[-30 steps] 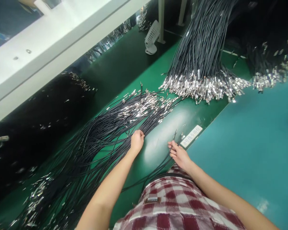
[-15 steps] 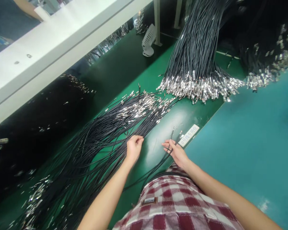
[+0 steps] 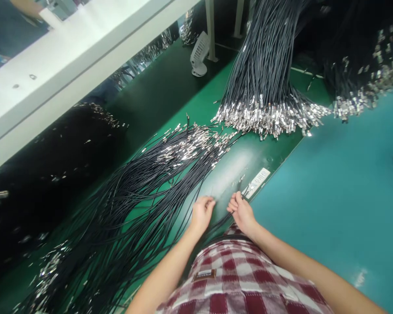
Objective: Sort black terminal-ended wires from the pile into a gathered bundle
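Observation:
My right hand (image 3: 242, 213) is closed around a few black cables (image 3: 221, 223), whose metal tips stick out above the fingers near a white label strip (image 3: 260, 179). Just to its left, my left hand (image 3: 203, 213) is pinched shut; a single black strand, apart from the bundle, runs up to it, and its fingertips hide the exact grip. Left of both hands lies a loose spread of black cables (image 3: 163, 196) with silvery metal connectors (image 3: 190, 146) at the far end, on the green table (image 3: 227, 168).
A thick bundle of black cables (image 3: 265, 52) with metal ends lies at the back right, and more connectors (image 3: 356, 104) sit beyond it. A small white fan (image 3: 199, 54) stands behind. A white shelf beam (image 3: 85, 56) crosses the upper left. Turquoise floor (image 3: 334, 196) lies right of the table edge.
My left hand has moved right, from the edge of the cable spread to near my right hand, a strand trailing with it. My right hand's fingers have closed more tightly around its cables.

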A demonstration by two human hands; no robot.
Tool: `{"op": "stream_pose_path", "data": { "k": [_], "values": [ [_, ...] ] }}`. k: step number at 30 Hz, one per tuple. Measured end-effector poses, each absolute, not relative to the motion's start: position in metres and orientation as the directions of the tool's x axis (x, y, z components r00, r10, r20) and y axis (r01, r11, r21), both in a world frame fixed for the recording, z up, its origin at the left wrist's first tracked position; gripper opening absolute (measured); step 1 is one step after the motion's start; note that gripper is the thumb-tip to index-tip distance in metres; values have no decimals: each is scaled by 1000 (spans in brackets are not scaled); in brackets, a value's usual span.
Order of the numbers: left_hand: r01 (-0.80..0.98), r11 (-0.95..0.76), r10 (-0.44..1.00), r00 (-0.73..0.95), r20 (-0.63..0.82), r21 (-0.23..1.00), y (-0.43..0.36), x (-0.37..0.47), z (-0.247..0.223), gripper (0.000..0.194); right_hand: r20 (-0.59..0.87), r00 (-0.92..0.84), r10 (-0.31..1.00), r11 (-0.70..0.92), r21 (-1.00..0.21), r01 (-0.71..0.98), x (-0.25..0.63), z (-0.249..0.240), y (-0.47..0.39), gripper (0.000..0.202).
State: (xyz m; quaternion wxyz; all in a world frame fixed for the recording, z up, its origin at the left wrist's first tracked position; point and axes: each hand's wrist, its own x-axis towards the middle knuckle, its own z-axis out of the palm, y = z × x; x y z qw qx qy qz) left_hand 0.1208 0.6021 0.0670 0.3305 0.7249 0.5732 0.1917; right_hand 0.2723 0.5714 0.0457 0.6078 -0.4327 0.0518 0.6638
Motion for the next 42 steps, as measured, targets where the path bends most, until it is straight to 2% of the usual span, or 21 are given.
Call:
{"op": "stream_pose_path", "data": {
  "k": [2,4,6,7,8,10,12,14,16,19,22,25,29,33,35,38,40,42],
  "values": [
    [819,-191,971,239,-18,541,632,112,63,13,-688,66,723,-302,-400,-865,274,40,571,45],
    [903,-195,972,229,-44,382,657,107,58,10,-706,26,708,-319,-352,-880,275,37,571,46],
    [935,-183,968,226,-112,304,672,105,54,5,-705,6,709,-314,-323,-893,275,34,572,45],
    [937,-169,967,217,-131,305,675,106,53,7,-702,-1,712,-311,-314,-897,276,33,572,45],
    [931,-145,970,200,-137,334,675,106,53,10,-702,-5,712,-310,-308,-900,276,33,573,46],
    [876,-51,976,145,-162,479,668,108,55,12,-705,-3,709,-313,-311,-897,276,34,574,45],
    [720,95,960,117,-255,687,654,110,60,10,-690,5,724,-323,-344,-882,276,37,575,43],
    [506,249,917,151,-368,826,635,114,66,11,-642,2,767,-333,-400,-854,275,43,577,44],
    [355,344,882,195,-429,869,617,120,71,19,-580,-3,814,-334,-465,-820,273,50,579,45],
    [257,396,873,194,-448,882,599,129,78,28,-543,19,839,-337,-548,-765,269,57,581,40],
    [235,425,862,189,-470,874,590,125,83,33,-551,61,832,-329,-581,-745,268,59,580,41],
    [284,431,853,183,-489,857,582,105,85,34,-566,102,818,-298,-569,-767,270,56,578,46],
    [404,400,850,172,-497,823,565,75,82,31,-602,111,791,-301,-541,-785,273,53,576,50],
    [503,341,847,203,-492,794,546,76,82,26,-621,166,766,-304,-578,-757,272,54,575,43],
    [591,228,831,295,-471,773,545,84,85,25,-630,146,763,-292,-536,-792,272,53,574,39],
    [679,-40,753,503,-424,733,571,94,91,29,-647,72,759,-264,-408,-874,274,49,571,38],
    [746,-199,822,480,-307,635,607,93,91,24,-659,67,749,-243,-369,-897,277,43,570,40],
    [875,-255,929,340,-147,413,648,87,88,14,-672,64,738,-240,-349,-906,280,38,570,41]
  ]
}}
